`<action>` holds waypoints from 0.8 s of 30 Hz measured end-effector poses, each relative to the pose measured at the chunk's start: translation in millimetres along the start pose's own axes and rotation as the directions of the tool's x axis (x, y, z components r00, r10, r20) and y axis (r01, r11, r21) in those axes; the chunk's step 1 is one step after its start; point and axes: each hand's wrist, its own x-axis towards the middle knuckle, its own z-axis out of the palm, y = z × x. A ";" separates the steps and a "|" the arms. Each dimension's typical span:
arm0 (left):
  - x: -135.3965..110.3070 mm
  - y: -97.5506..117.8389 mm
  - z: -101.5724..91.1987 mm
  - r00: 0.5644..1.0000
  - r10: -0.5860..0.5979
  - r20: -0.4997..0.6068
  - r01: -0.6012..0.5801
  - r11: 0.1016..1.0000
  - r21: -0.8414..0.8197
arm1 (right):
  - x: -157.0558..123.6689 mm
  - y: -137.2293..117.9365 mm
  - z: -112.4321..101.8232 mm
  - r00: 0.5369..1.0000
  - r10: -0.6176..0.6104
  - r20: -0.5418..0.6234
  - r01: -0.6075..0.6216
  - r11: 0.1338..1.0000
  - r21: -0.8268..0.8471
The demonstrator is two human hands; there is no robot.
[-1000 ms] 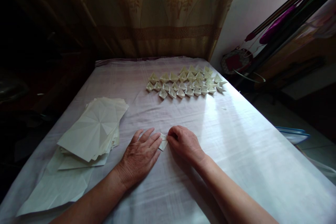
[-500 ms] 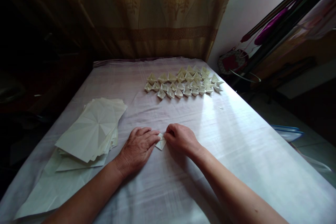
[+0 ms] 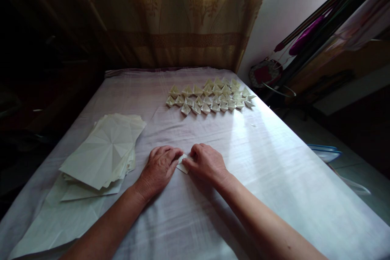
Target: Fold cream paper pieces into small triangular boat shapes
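Observation:
A small folded piece of paper [image 3: 183,167] lies on the cloth-covered table between my hands. My left hand [image 3: 160,167] grips its left side, fingers bent together with the thumb near the paper. From the right, my right hand [image 3: 208,161] pinches the other side, its fingers curled in. The hands cover much of the paper, so its full shape is hidden. To the left lies a stack of creased paper sheets [image 3: 102,150]. Farther back stand several rows of small folded paper boats [image 3: 210,97].
A larger pale sheet [image 3: 55,219] lies under the stack at the left. The white tablecloth [image 3: 274,195] catches light on the right. Behind the table hangs a gold curtain [image 3: 183,20]. A bag [image 3: 265,74] and slanting poles are off the right edge.
My left fingers have drawn in from lying flat to gripping the paper's left side. The right thumb has moved over the paper, covering more of it. The view has shifted slightly.

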 end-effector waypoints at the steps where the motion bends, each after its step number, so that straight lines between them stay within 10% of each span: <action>1: -0.1 0.2 0.0 1.000 0.000 0.000 0.000 1.000 -0.001 | -0.5 -1.9 1.4 1.000 0.010 -0.003 -0.010 1.000 -0.016; 24: 0.0 -0.9 1.2 1.000 -0.008 -0.024 0.008 1.000 -0.021 | 7.4 9.2 -1.4 0.999 0.003 0.035 -0.006 0.997 0.080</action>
